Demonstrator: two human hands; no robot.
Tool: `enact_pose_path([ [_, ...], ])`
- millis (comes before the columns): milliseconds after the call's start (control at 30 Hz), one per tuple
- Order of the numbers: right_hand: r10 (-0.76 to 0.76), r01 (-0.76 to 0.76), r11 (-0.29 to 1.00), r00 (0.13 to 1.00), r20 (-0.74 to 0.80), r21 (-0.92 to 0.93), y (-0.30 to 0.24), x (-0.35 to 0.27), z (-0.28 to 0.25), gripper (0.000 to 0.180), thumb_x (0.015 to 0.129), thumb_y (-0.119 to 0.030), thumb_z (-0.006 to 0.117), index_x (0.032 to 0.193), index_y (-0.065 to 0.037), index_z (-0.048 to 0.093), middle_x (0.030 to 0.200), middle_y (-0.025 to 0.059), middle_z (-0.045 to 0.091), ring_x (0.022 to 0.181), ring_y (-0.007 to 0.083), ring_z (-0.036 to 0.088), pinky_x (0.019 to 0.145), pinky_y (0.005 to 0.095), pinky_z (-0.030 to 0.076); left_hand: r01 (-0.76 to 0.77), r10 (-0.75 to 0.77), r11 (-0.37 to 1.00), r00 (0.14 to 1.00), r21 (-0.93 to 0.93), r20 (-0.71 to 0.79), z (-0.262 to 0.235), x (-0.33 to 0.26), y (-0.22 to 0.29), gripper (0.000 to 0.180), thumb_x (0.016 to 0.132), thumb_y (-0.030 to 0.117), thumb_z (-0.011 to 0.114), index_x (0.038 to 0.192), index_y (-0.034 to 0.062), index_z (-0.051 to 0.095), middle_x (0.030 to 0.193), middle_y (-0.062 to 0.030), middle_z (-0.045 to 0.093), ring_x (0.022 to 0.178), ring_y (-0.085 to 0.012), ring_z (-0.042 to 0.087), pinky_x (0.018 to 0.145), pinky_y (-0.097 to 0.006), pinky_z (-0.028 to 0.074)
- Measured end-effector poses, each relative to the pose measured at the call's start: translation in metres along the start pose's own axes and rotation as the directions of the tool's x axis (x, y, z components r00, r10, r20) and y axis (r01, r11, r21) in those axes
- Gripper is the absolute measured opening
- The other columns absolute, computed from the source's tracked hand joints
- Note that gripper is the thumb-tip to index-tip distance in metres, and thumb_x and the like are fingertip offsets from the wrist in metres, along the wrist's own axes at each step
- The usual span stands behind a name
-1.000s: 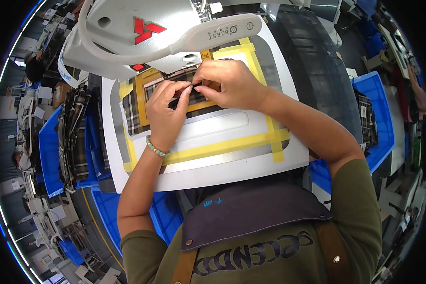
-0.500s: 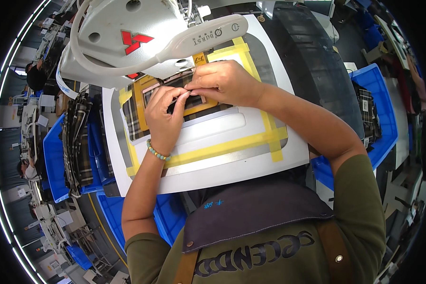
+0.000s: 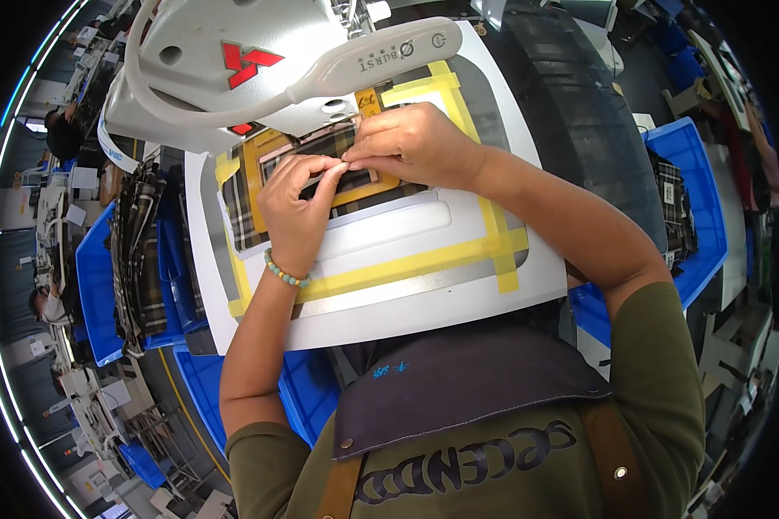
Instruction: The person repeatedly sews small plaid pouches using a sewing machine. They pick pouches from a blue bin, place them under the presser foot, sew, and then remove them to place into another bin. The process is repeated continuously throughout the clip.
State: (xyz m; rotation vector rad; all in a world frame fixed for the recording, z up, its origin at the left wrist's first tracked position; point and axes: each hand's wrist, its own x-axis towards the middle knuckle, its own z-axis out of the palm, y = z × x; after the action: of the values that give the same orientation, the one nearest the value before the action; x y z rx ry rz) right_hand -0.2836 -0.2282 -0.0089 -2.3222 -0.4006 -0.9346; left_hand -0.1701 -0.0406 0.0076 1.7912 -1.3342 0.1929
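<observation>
Both hands pinching the plaid fabric piece (image 3: 337, 177), which lies on the white machine bed (image 3: 389, 285) inside the orange template frame (image 3: 376, 186), just under the sewing machine head (image 3: 234, 60). Left hand (image 3: 294, 203) and right hand (image 3: 415, 143) meet fingertip to fingertip, closed on the cloth edge. Yellow tape strips (image 3: 407, 264) border the bed. Blue bin (image 3: 104, 285) of plaid pieces sits left.

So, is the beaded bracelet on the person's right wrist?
No, the beaded bracelet sits on the wrist of the left hand, while the right hand shows a bare wrist.
</observation>
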Motion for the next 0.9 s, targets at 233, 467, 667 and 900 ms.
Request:
enact_pose_path([
  [233,0.029,-0.029,0.999,0.999,0.017,0.041,0.0,0.001,-0.001,0.011,0.084,-0.011,0.079,0.092,-0.004,0.078,0.088,0.0074,0.073,0.079,0.0246,0.071,0.071,0.0335,0.058,-0.024,0.024,1.0,1.0,-0.005,0.008,0.0,0.0,-0.001,0.009,0.083,0.004,0.08,0.086,0.0017,0.072,0.085,-0.01,0.073,0.077,-0.0238,0.068,0.071,-0.032,0.052],
  [467,0.021,-0.021,0.997,1.0,0.002,0.069,0.002,0.0,0.001,0.009,0.084,-0.008,0.077,0.093,-0.004,0.076,0.088,0.006,0.07,0.08,0.0243,0.07,0.071,0.0333,0.057,-0.06,0.061,0.998,0.997,-0.024,0.044,-0.002,0.002,0.001,0.009,0.083,-0.001,0.077,0.085,0.0024,0.07,0.088,-0.0092,0.072,0.082,-0.0242,0.068,0.074,-0.033,0.053],
  [667,-0.113,0.117,0.984,0.993,0.034,-0.133,-0.005,0.002,-0.011,0.007,0.082,-0.009,0.077,0.088,-0.009,0.076,0.08,0.0023,0.065,0.071,0.021,0.064,0.063,0.0323,0.053,-0.173,0.17,0.984,0.983,0.037,0.064,-0.003,0.001,-0.001,0.013,0.078,-0.004,0.078,0.085,0.0036,0.071,0.088,-0.0062,0.071,0.085,-0.0238,0.068,0.073,-0.033,0.054],
  [900,-0.224,0.289,0.895,0.95,0.217,-0.341,-0.01,-0.007,-0.037,0.014,0.079,-0.011,0.077,0.092,-0.007,0.075,0.082,-0.0011,0.064,0.07,0.0155,0.061,0.058,0.0297,0.048,-0.246,0.238,0.967,0.966,0.069,0.101,-0.005,-0.002,-0.002,0.016,0.076,-0.007,0.078,0.087,0.0025,0.071,0.089,-0.0079,0.073,0.084,-0.0254,0.068,0.074,-0.033,0.054],
])
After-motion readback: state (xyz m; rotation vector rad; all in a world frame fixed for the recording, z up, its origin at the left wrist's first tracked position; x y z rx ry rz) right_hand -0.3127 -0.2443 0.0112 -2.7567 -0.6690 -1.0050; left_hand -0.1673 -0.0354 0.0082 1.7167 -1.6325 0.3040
